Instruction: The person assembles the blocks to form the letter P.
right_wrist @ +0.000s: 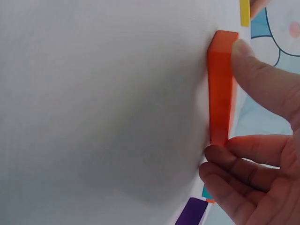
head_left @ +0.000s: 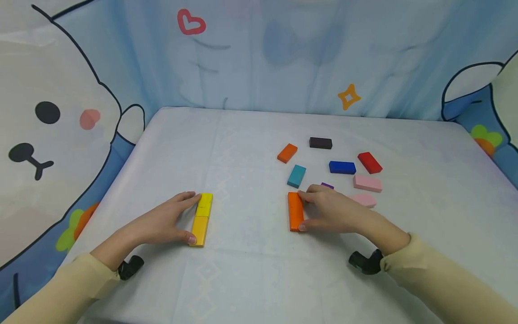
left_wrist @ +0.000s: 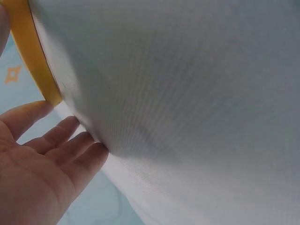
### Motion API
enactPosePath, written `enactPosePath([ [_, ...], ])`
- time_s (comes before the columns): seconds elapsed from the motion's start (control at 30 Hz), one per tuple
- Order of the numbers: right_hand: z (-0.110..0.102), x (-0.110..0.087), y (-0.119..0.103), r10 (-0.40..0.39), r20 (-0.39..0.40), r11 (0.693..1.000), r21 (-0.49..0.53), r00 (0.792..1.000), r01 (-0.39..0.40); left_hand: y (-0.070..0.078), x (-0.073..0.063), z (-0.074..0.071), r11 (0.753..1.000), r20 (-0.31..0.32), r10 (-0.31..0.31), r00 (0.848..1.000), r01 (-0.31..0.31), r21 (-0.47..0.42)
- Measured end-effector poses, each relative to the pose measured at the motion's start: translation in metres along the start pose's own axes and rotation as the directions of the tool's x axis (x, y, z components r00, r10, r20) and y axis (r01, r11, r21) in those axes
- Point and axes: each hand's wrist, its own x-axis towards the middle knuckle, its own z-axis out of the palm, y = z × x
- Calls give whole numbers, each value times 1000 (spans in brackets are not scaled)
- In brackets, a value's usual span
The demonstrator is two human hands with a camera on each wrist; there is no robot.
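At the left of the white-covered table, a bright yellow block (head_left: 204,204) and a deeper yellow block (head_left: 200,231) lie end to end in one row. My left hand (head_left: 176,220) holds this row lengthwise, thumb at the near end and index finger at the far end. Right of centre lies a long orange block (head_left: 295,212). My right hand (head_left: 336,209) pinches it between thumb and fingertips at its two ends, as the right wrist view shows. A purple block (right_wrist: 191,212) lies beyond the right fingers, mostly covered by the hand in the head view.
Behind my right hand lie a teal block (head_left: 296,176), a smaller orange block (head_left: 287,153), a black block (head_left: 320,143), a blue block (head_left: 342,167), a red block (head_left: 370,162) and two pink ones, the upper pink block (head_left: 367,183) in full view. A printed curtain (head_left: 251,58) hangs behind.
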Motion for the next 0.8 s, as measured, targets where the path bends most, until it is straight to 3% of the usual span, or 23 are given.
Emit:
enactPosePath([
  [0.43, 12, 28, -24, -16, -34, 995, 98, 999, 19, -2, 1, 0, 1000, 13, -23, 1000, 23, -10],
  [0.67, 14, 42, -36, -65, -52, 997, 27, 997, 66, -1, 1, 0, 1000, 7, -15, 1000, 15, -7],
  [0.8, 12, 48, -41, -73, -13, 997, 33, 997, 73, 0, 1, -1, 1000, 9, -19, 1000, 20, -6],
])
